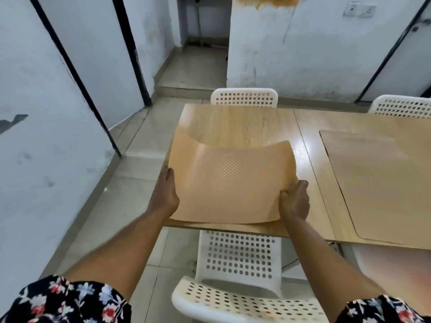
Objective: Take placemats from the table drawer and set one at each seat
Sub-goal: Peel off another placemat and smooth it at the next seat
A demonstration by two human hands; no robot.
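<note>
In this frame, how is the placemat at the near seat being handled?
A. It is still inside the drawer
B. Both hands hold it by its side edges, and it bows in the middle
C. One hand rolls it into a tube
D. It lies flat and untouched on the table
B: the left hand and right hand grip opposite edges of the placemat, which sags between them above the table.

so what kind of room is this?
Likely a plain dining or break room: a long wooden table, white perforated chairs on both sides, and a placemat already laid while both hands hold another placemat.
</note>
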